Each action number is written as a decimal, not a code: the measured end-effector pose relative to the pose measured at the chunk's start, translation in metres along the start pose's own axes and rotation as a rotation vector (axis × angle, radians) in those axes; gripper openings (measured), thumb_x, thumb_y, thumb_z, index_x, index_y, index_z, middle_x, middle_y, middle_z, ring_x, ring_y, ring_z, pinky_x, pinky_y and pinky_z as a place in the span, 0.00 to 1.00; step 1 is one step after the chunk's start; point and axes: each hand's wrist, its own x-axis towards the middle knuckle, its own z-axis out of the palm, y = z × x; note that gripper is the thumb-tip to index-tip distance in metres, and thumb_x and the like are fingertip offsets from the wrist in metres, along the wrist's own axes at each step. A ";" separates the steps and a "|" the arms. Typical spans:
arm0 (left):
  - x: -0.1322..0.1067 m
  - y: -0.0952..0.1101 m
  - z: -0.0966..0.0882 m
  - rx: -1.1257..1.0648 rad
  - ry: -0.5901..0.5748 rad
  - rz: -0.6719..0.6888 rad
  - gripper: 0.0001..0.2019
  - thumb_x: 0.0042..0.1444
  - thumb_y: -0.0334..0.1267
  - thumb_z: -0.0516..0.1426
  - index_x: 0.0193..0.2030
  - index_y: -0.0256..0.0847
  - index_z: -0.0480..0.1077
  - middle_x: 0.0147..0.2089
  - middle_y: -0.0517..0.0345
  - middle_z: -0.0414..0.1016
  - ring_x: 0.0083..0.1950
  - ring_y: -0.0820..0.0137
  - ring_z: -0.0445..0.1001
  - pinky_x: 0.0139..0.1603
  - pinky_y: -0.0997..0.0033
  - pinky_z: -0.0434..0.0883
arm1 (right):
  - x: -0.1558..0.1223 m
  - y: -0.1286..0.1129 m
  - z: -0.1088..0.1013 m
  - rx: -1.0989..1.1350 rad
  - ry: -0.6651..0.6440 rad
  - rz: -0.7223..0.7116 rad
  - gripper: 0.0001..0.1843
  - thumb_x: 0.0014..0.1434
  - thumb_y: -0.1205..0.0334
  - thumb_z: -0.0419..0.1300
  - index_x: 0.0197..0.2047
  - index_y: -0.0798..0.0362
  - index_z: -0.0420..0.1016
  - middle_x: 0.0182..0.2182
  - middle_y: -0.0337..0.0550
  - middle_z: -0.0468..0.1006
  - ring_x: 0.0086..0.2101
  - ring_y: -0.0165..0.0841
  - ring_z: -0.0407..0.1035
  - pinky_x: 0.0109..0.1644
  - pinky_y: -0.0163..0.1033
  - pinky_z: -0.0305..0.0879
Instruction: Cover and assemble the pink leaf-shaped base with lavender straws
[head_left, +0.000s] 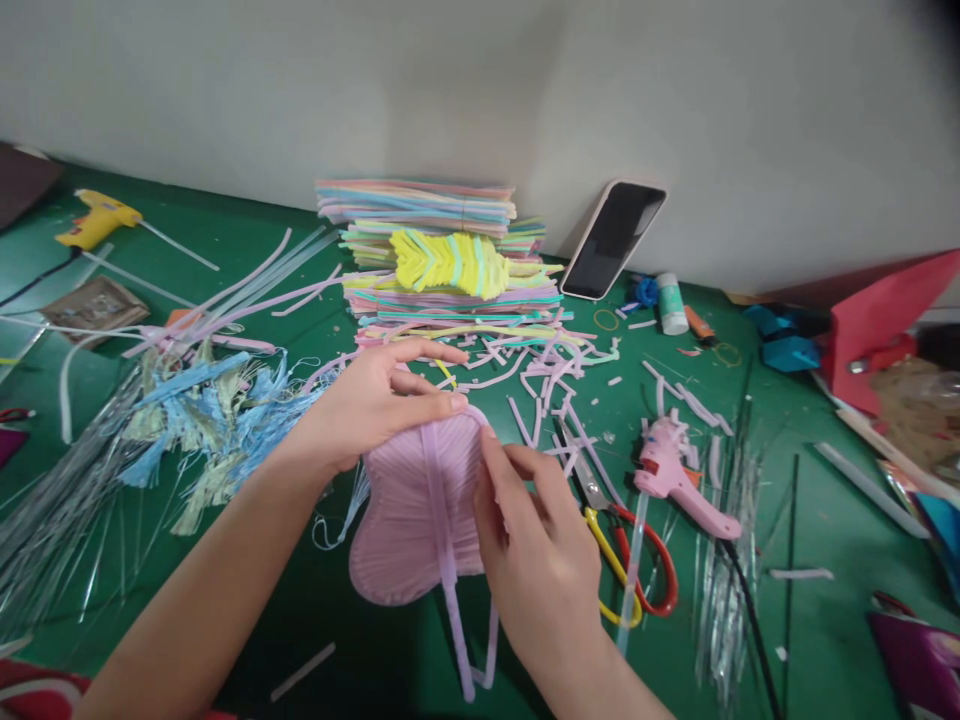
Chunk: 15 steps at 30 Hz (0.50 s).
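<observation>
Both hands hold a flat, rounded piece (397, 530) covered in rows of lilac pipe cleaners. My left hand (375, 400) pinches its top edge between thumb and fingers. At the upper right edge, my right hand (536, 540) grips the same piece, its fingers curled around the rim. A purple pipe cleaner (442, 530) runs down the middle of the piece and hangs below it, bent near the bottom. Where the right fingers cover the edge, the piece is hidden.
Right of the hands lie scissors (664, 570) and a pink glue gun (690, 490). Bundled pipe cleaners (420, 205) and a phone (615, 238) are at the wall. Blue tassels (217, 420) and a yellow glue gun (96, 218) are left. Cut pieces (551, 375) are scattered beyond the hands.
</observation>
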 end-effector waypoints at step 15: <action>0.009 -0.010 -0.002 -0.054 -0.016 -0.020 0.18 0.46 0.41 0.66 0.46 0.42 0.75 0.23 0.62 0.78 0.35 0.66 0.79 0.38 0.74 0.70 | -0.002 0.005 -0.004 0.053 0.075 0.011 0.17 0.61 0.74 0.55 0.54 0.58 0.69 0.41 0.49 0.70 0.38 0.30 0.69 0.39 0.33 0.72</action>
